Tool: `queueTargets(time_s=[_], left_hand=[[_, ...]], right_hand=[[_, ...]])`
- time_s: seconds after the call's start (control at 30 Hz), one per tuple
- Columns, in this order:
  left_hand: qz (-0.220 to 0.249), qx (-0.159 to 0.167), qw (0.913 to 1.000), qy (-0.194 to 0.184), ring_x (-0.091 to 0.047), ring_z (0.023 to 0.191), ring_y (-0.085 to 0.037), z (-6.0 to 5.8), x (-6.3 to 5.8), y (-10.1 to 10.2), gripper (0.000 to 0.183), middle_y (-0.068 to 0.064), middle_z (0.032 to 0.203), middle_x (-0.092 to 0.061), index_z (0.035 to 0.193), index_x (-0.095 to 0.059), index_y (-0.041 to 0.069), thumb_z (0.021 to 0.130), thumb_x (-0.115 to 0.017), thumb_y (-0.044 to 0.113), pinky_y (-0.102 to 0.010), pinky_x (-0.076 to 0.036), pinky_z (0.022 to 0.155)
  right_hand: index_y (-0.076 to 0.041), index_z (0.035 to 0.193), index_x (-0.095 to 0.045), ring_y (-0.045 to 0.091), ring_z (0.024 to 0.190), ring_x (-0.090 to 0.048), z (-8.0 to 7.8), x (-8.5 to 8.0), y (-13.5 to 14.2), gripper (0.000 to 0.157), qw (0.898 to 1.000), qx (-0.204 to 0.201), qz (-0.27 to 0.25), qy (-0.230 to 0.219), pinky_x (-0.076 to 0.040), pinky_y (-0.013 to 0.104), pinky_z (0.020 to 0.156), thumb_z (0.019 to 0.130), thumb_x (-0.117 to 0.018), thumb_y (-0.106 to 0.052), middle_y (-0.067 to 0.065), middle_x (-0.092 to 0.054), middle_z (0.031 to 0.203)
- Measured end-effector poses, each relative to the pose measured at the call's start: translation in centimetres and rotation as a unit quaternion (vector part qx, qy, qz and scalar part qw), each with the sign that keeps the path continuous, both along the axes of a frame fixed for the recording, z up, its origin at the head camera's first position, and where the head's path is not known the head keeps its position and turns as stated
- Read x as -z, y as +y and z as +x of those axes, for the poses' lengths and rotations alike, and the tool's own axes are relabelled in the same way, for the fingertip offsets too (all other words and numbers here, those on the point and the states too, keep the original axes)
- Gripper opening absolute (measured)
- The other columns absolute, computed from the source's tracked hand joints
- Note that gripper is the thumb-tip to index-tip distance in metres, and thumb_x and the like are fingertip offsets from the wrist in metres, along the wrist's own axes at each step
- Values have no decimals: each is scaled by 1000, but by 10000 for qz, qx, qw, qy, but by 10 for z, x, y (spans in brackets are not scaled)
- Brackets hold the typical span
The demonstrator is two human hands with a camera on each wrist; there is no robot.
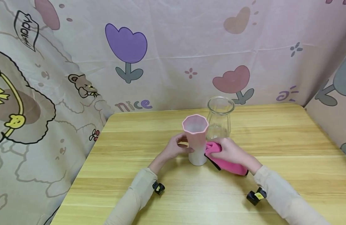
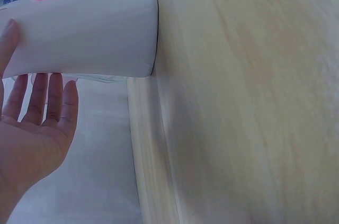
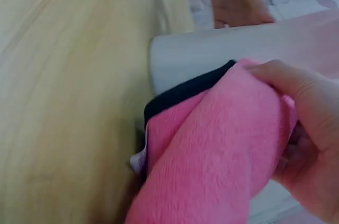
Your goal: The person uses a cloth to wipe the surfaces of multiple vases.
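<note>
A tall vase point(image 1: 197, 143), pink at its faceted rim and fading to white below, stands upright on the table. My left hand point(image 1: 177, 146) holds its left side, thumb in front and fingers toward the back. In the left wrist view the fingertips point(image 2: 54, 78) meet the vase's white wall point(image 2: 100, 33). My right hand point(image 1: 227, 151) grips a bright pink cloth point(image 1: 232, 166) with black edging and has it against the vase's right side. Seen from the right wrist, the cloth point(image 3: 212, 144) hangs in folds from the thumb and fingers and covers part of the vase.
A clear glass vase point(image 1: 219, 120) with a wide rim stands just behind, to the right of the pink one. The wooden table point(image 1: 128, 137) ends at a printed fabric backdrop point(image 1: 173, 62) behind and at the left.
</note>
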State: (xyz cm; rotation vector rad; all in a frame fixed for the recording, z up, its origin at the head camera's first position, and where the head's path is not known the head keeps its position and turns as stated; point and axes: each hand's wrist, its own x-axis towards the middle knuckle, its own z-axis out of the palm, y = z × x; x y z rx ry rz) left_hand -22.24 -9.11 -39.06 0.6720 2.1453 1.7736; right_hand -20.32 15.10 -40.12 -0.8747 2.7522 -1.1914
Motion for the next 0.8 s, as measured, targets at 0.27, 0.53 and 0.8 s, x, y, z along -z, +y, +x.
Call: queueTargets(time_s=[0.27, 0.53, 0.8], left_hand=[[75, -9, 10000, -3, -50, 107, -42, 0, 1, 0, 53, -27, 117, -53, 120, -50, -9, 70, -69, -11, -45, -45, 91], [2, 1, 10000, -20, -50, 107, -40, 0, 0, 0, 53, -26, 118, -53, 121, -50, -8, 71, -69, -9, -37, -48, 89], [1, 99, 9998, 167, -53, 105, -39, -4, 10, -2, 55, -23, 116, -55, 121, -50, -6, 71, -71, -6, -38, -48, 88]], right_hand=[[3, 114, -59, 7, 79, -62, 4, -17, 0, 44, 9851, 408, -1604, -475, -54, 25, 65, 75, -73, -10, 18, -64, 104], [3, 118, -57, 2, 90, -59, 13, -43, -3, 47, 9633, 748, -2576, 58, -52, 18, 71, 73, -72, 1, 0, -65, 108], [13, 114, -55, 2, 89, -60, 17, -55, -5, 49, 9363, 890, -3333, 660, -50, 13, 72, 67, -69, 15, -17, -62, 106]])
